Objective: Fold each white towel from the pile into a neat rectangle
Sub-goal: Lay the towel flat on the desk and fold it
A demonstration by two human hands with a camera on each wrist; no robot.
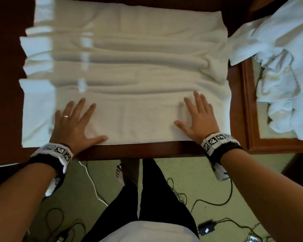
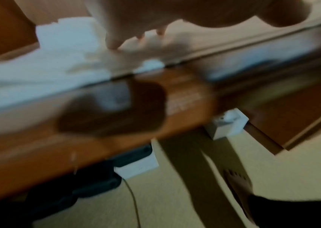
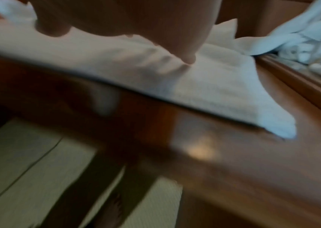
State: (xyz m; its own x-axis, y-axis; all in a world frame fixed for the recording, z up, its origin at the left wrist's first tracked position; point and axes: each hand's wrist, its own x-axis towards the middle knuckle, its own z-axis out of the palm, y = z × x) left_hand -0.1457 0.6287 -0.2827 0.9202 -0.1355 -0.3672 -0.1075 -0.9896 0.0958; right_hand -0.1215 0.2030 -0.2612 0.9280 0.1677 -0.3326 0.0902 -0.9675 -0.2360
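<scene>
Head view alone shows both hands flat — left hand (image 1: 73, 122), right hand (image 1: 198, 117)

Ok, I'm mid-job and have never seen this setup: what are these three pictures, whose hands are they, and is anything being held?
There is no robot here. A person folds with bare hands and wears three cameras. The big picture comes from the head and looks down. The other two come from the wrists and look along the fingers; both are blurred.

In the head view a white towel lies spread and wrinkled on a dark wooden table. The left hand and the right hand lie flat on its near part, fingers spread. They press it; neither grips anything. The bands with black and white squares are the wrist camera mounts.

At the right, a pile of crumpled white towels waits on a second wooden surface. Cables lie on the floor below.

The right wrist view shows the towel's near right corner.
</scene>
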